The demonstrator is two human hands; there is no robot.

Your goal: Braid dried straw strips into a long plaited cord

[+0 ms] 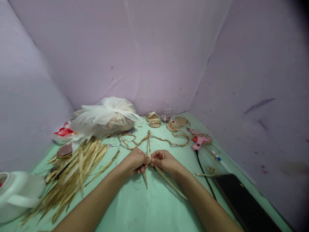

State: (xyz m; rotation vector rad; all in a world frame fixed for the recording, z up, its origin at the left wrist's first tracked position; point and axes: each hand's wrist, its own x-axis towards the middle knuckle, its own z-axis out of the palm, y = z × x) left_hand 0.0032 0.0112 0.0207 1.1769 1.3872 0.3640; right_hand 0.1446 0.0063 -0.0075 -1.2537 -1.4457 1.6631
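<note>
My left hand (138,161) and my right hand (162,160) meet over the middle of the green tabletop, fingertips pinched together on a braided cord (149,144) of dry plant fibre. From my hands the cord runs away to a point, then spreads in loose loops to both sides. Loose strip ends (172,186) hang out toward me beneath my right hand, and a shorter end (145,180) shows below my left. Which strands each finger pinches is hidden.
Left lie a heap of dry fibre strips (70,174), a white plastic bag (106,117) and a white jug (21,193). Coiled fibre pieces (154,123) and a tub of beads (165,118) stand behind. Right are a pink glue gun (201,141) with black cord and a dark phone (243,199).
</note>
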